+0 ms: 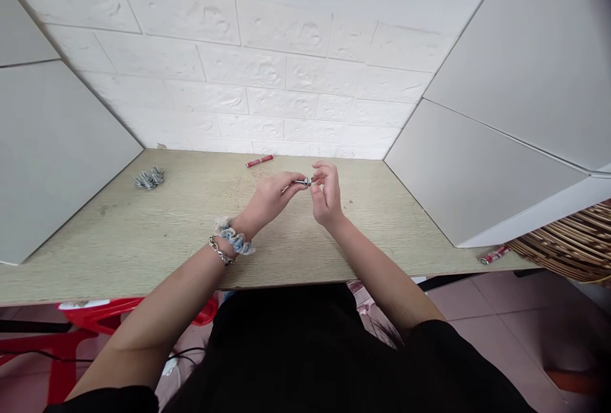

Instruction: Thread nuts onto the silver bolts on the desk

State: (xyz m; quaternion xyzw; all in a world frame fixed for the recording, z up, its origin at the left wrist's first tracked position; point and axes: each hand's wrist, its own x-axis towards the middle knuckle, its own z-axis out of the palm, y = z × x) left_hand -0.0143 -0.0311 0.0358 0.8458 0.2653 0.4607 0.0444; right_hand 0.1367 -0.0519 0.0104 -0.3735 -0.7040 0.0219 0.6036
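Observation:
My left hand [272,198] pinches a small silver metal bolt [300,182] between thumb and fingers, its shank lying roughly level above the table. A wider piece that looks like a nut or washer [307,181] sits near the bolt's right end. My right hand [327,195] is beside that end, its thumb and curled fingers apart around the tip. Whether a fingertip touches the metal is too small to tell. Over to the left, a cluster of several similar silver bolts [149,178] lies on the table.
The pale wood-grain table [181,235] ends at a white brick-pattern wall [267,69]. A red tube [259,161] lies near the wall, another red tube [494,254] at the right front edge beside a wicker basket [568,241]. Grey panels [496,165] flank both sides. A red stool [100,314] stands below.

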